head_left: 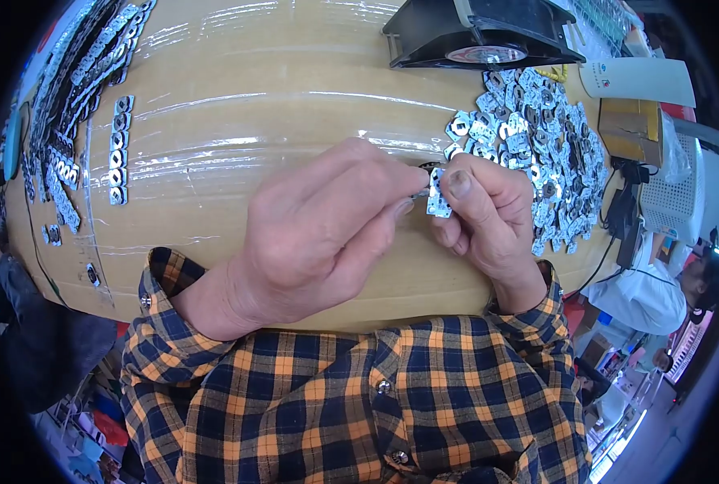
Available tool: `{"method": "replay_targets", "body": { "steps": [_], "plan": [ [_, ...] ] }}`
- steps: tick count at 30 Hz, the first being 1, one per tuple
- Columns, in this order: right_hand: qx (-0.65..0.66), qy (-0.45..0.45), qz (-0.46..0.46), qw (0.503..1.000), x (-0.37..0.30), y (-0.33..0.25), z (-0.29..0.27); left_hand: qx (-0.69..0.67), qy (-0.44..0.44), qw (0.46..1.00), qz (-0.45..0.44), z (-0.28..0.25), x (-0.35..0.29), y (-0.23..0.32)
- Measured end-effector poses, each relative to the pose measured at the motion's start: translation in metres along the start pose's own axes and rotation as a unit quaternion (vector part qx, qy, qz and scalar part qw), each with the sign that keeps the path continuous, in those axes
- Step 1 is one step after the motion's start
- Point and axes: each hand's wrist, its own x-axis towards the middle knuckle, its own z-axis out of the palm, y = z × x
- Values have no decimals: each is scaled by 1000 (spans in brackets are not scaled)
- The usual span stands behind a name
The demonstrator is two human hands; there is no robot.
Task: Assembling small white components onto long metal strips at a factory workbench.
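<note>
My right hand (493, 210) pinches a small white circuit board (438, 198) with dark components between thumb and curled fingers. Against the board's left edge, my left hand (319, 222) is closed in a pinch, its fingertips meeting there. What lies between the left fingertips is mostly hidden. A dark rounded piece (430, 165) peeks out just above the pinched board; whether it is joined to it I cannot tell. Both hands are held over the tabletop, close together. Right behind my right hand spreads a heap of similar small boards (553, 153).
A strip of joined boards (119, 149) lies at left on the brown table (238, 73). Stacked strips (81, 81) fill the far left. A black fan (484, 36) stands at the back, near a cardboard box (630, 129) and a white perforated basket (673, 194). Another person (646, 294) is at right.
</note>
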Motion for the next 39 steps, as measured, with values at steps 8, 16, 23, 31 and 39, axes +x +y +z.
{"method": "replay_targets", "body": {
  "steps": [8,16,23,31,39],
  "plan": [
    [-11,12,17,1000,1,-2,6,13,33,999,4,1,-2,-3],
    [-10,60,-7,998,0,0,9,-16,15,1000,9,2,-2,0],
    [-339,158,-171,912,6,8,-3,-68,-65,994,-48,1,-2,-2],
    [-356,168,-239,888,5,5,-4,-302,-32,902,-308,-3,-1,-2],
    [-369,156,-301,865,10,3,-2,-299,-13,897,-324,-3,0,-2]
  ]
}}
